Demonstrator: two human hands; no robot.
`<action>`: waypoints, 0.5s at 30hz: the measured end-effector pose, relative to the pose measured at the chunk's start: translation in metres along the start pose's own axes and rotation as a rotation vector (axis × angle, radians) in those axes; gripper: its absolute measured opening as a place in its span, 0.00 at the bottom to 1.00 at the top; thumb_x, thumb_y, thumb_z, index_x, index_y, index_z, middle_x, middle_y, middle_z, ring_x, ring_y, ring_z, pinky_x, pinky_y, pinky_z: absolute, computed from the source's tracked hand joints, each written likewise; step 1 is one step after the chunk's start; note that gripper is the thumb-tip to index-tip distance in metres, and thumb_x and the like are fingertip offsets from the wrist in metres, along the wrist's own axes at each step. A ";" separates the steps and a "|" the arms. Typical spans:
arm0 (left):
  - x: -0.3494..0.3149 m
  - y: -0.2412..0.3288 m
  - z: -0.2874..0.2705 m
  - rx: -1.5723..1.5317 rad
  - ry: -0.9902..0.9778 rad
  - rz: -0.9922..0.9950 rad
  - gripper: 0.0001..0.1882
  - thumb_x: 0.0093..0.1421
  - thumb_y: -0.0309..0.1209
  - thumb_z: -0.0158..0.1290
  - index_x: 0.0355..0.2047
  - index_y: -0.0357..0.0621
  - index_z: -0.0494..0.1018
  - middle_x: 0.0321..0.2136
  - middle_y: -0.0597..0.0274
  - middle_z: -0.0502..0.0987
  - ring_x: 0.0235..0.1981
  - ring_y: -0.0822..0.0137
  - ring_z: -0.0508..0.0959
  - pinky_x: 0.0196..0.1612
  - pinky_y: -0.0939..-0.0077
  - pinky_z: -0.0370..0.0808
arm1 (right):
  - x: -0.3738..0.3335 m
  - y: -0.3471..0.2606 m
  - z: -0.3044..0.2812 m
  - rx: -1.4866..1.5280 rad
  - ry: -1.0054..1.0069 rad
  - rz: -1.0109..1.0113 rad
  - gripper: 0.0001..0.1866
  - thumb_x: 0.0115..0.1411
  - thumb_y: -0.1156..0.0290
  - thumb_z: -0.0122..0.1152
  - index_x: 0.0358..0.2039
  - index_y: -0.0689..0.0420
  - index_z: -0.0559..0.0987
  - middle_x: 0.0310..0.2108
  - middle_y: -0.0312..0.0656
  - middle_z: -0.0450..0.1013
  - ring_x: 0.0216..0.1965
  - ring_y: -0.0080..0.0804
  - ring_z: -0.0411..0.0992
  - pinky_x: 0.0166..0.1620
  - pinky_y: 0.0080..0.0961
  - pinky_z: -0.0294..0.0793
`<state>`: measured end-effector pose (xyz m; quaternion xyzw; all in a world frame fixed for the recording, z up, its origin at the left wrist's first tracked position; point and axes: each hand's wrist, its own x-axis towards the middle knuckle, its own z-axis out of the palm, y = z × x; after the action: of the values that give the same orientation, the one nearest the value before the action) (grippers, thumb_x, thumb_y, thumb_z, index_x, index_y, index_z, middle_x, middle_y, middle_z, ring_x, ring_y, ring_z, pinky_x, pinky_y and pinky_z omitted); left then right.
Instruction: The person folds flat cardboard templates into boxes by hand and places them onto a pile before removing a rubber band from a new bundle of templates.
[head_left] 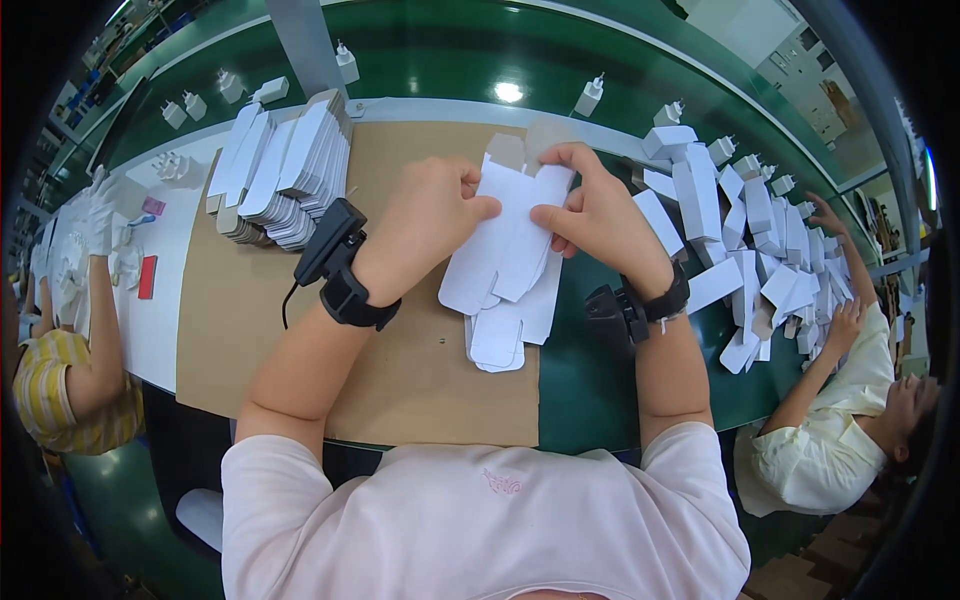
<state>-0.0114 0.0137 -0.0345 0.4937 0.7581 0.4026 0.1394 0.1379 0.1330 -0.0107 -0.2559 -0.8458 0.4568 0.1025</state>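
Observation:
A flat white folding carton [512, 220], its end flaps sticking up at the far end, is between my hands. My left hand [432, 215] pinches its left edge with thumb and fingers. On the right edge, the thumb and bent fingers of my right hand [592, 212] close on the same carton. More flat white cartons [500, 338] lie under it on a brown cardboard sheet [410, 390], partly hidden. A neat stack of flat cartons [300, 170] stands beyond my left hand. To the right of my right hand is a heap of formed white boxes [765, 245].
White plug chargers [590, 96] stand along the far green ledge. A grey post [305, 45] rises behind the stack. At left, a co-worker's gloved hand [100, 215] is near a red object [147, 277]. At right, another co-worker's hand [845, 325] reaches the box heap.

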 end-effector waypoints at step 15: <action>-0.007 0.000 -0.006 -0.438 -0.407 0.238 0.39 0.44 0.36 0.64 0.53 0.37 0.59 0.38 0.52 0.71 0.40 0.63 0.73 0.45 0.73 0.69 | -0.018 -0.010 -0.038 0.248 -0.119 -0.008 0.09 0.53 0.73 0.57 0.25 0.56 0.64 0.11 0.34 0.66 0.10 0.15 0.62 0.13 0.10 0.57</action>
<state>-0.0116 0.0048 -0.0324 0.6075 0.5469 0.4627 0.3432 0.1652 0.1469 0.0201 -0.2106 -0.7883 0.5718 0.0849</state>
